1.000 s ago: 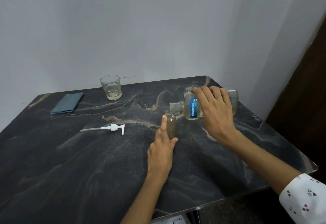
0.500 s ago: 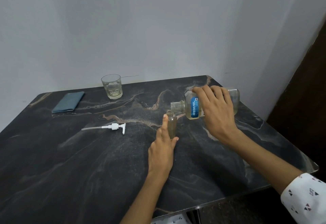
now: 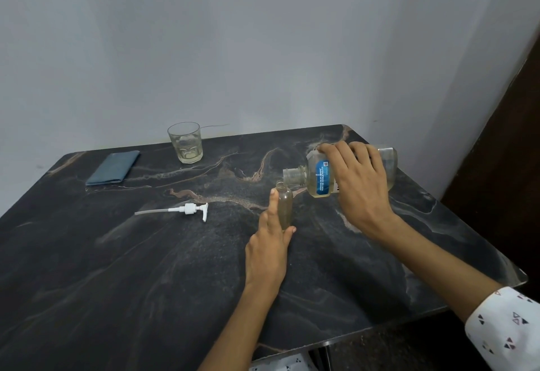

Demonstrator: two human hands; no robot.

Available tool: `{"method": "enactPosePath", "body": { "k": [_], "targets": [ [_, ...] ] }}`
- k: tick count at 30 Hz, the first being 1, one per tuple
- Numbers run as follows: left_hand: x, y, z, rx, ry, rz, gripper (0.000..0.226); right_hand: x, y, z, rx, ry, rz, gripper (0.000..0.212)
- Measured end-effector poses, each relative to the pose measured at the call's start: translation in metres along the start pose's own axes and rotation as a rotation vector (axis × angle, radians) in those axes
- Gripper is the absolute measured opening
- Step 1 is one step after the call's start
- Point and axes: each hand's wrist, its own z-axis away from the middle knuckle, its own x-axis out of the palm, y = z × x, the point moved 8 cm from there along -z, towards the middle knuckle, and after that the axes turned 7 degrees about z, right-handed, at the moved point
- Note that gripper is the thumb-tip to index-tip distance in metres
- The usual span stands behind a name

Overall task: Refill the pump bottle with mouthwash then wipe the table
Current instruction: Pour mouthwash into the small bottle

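Note:
A small clear pump bottle stands upright on the dark marble table, its neck uncapped. My left hand holds it low on the body, forefinger stretched up its side. My right hand grips the large mouthwash bottle with a blue label, tipped on its side. Its open mouth sits just above and right of the small bottle's neck. Pale yellowish liquid lies along the lower side of the big bottle. The white pump head with its tube lies on the table to the left.
A folded blue-grey cloth lies at the back left. A drinking glass with a little pale liquid stands near the wall. The wall runs along the table's far edge; the near right corner drops off to a dark floor.
The mouthwash bottle has stayed tipped over the small bottle's neck, shifting only slightly. My left hand keeps its hold on the small bottle.

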Motion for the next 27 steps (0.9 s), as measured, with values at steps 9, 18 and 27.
{"method": "enactPosePath", "body": {
  "k": [9,18,27],
  "targets": [
    [-0.0005,0.0014,-0.0001,0.003,0.000,0.002,0.097,0.0004,-0.0011,-0.0001,-0.010,-0.007,0.016,0.081],
    [-0.0007,0.0019,0.0001,-0.009,-0.012,-0.005,0.096,0.0006,-0.0001,-0.0005,-0.014,0.017,0.017,0.081],
    [-0.0012,0.0017,0.0006,-0.003,-0.003,-0.003,0.093,-0.0008,-0.0007,-0.0005,-0.017,0.024,0.020,0.080]
  ]
}}
